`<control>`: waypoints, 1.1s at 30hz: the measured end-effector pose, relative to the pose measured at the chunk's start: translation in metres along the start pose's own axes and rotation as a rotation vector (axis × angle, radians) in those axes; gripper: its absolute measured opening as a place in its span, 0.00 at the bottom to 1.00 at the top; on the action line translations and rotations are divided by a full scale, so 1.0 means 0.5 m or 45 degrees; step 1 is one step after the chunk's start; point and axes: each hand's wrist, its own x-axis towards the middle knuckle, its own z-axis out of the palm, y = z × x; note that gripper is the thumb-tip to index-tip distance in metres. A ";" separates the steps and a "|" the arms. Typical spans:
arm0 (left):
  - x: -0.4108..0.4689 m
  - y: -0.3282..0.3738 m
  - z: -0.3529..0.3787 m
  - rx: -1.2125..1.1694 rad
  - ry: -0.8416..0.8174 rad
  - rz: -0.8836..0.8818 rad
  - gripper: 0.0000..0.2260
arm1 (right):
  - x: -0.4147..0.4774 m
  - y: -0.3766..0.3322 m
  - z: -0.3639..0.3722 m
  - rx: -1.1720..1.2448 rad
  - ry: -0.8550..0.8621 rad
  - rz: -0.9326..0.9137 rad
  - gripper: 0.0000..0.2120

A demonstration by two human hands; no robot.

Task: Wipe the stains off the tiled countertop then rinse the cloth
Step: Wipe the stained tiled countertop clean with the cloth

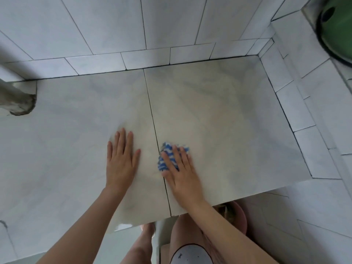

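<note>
A pale marbled tiled countertop [219, 115] fills the middle of the view, with a dark grout line running front to back. My right hand [181, 174] presses flat on a blue and white cloth [167, 155] just right of that grout line, fingers straight over the cloth. My left hand [122, 161] lies flat on the tile to the left of the line, fingers straight and together. A faint tan smear shows on the tile beyond the cloth.
White wall tiles rise behind the countertop and on the right side. A green basin [337, 29] sits at the top right. A grey rough pipe end [17, 100] juts in at the left. A pink bucket [238, 216] stands below the counter's front edge, beside my legs.
</note>
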 end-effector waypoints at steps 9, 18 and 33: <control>0.041 0.013 0.001 0.007 0.031 -0.056 0.27 | 0.112 0.271 -0.081 -0.110 0.140 0.354 0.29; 0.043 0.022 0.014 0.080 0.069 -0.102 0.25 | 0.175 0.065 -0.013 0.014 0.185 0.190 0.25; 0.043 0.025 0.007 0.070 0.050 -0.135 0.25 | 0.241 0.277 -0.129 0.121 0.268 0.438 0.21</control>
